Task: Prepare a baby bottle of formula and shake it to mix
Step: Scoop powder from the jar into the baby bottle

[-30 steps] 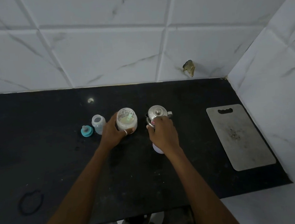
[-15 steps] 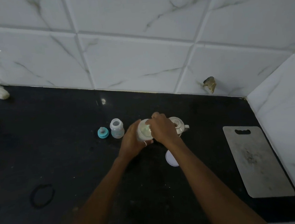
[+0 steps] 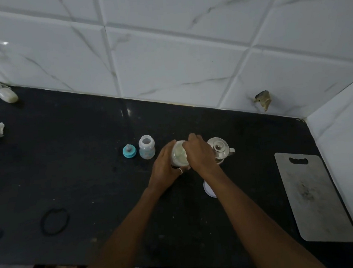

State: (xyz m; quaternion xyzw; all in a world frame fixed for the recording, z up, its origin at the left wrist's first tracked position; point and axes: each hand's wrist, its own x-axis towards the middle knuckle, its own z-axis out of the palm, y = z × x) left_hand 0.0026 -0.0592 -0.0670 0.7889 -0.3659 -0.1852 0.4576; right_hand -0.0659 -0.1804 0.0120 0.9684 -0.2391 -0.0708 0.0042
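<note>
1. Hands meet at centre frame: the left hand (image 3: 165, 165) wraps the side of the open formula jar (image 3: 179, 156), grip closed around it.
2. Right hand (image 3: 198, 151) sits over the jar's mouth, fingers curled in; whether they pinch anything, I cannot tell.
3. Baby bottle (image 3: 146, 146) stands uncapped on the black table (image 3: 79, 173) left of the jar, its teal nipple ring (image 3: 129, 151) just beside it.
4. Steel kettle (image 3: 220, 149) stands right of the hands; the white lid (image 3: 208, 190) lies below them.

Left hand (image 3: 165, 166) curled in a grip, right hand (image 3: 199, 151) bent downward.
</note>
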